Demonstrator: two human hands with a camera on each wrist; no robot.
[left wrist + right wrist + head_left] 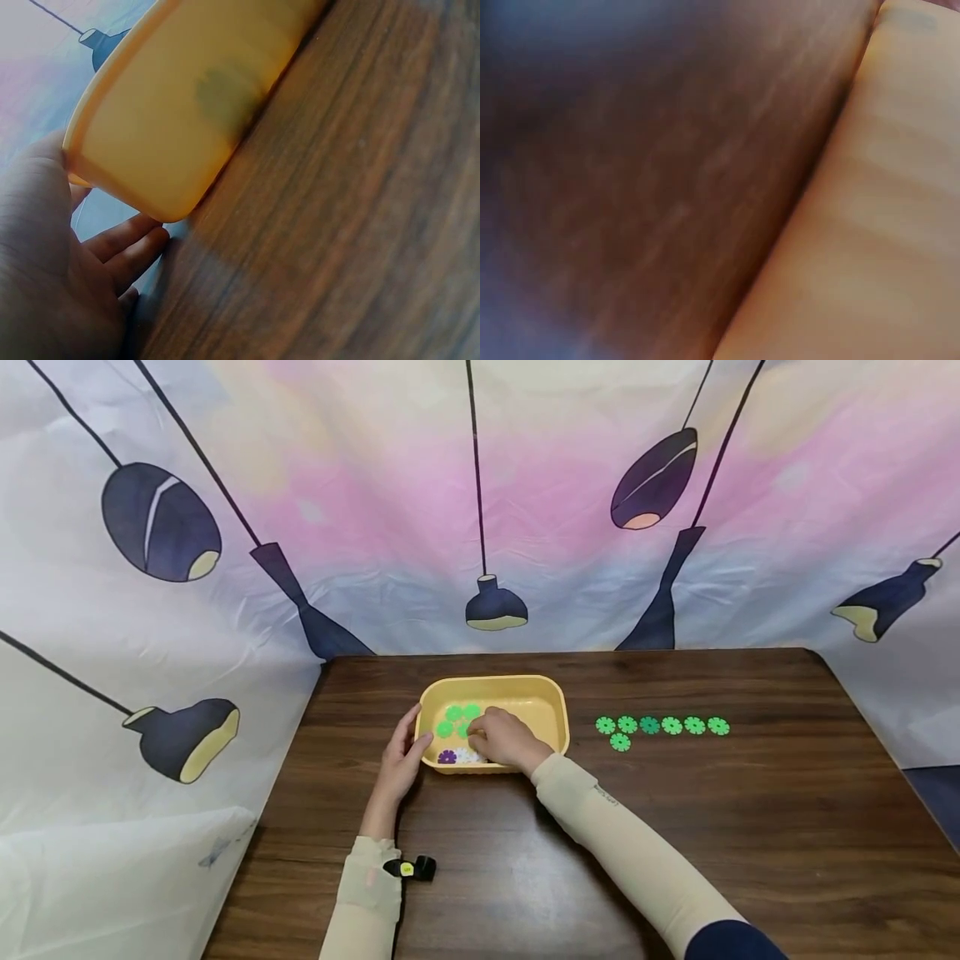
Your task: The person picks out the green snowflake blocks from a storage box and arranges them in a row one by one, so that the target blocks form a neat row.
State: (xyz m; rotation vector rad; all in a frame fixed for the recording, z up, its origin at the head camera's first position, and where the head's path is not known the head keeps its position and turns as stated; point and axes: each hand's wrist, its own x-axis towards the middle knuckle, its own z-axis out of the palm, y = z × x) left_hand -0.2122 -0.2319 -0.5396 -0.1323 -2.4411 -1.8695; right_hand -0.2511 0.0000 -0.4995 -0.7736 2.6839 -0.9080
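A yellow plastic tray [525,678] stands on the table, with several bright green snowflake discs [446,729] in its left part. A purple disc [447,757] and white discs [462,756] lie along its near wall. My left hand [401,762] grips the tray's left end, thumb at the rim; in the left wrist view the other fingers [135,251] lie by the outer wall. My right hand [506,739] reaches over the near wall into the tray, fingers bent down at the green discs. Whether its fingertips pinch one is hidden. The right wrist view shows only the tray's blurred outer wall [870,225] and tabletop.
To the right of the tray, a row of several green discs [672,726] lies on the dark wooden table [787,827], one of them darker green. A single green disc [620,742] sits just below the row's left part. A lamp-patterned cloth [405,527] hangs behind the table.
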